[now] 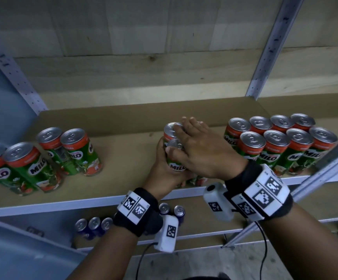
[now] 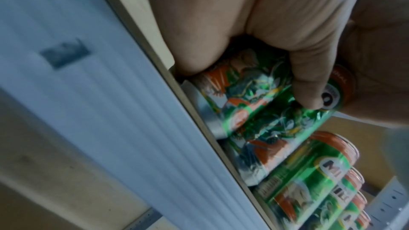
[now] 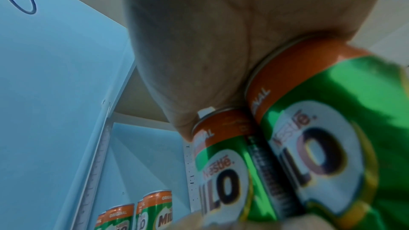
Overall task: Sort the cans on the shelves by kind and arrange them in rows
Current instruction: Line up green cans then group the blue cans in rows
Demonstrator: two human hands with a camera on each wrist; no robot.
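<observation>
Green-and-orange Milo cans stand on the brown shelf. In the middle is a tight cluster of Milo cans. My left hand grips the cluster from the left and front, with the thumb curled across a can. My right hand lies flat over the cluster's silver tops, fingers straight, and its palm presses on the can rims. Four Milo cans stand in a loose group at the left. Several more stand in two neat rows at the right.
Blue cans stand on the lower shelf, and two more show between my wrists. A grey metal upright rises behind the right rows. A slanted metal post crosses the shelf's right front. The shelf's white front edge runs below the cans.
</observation>
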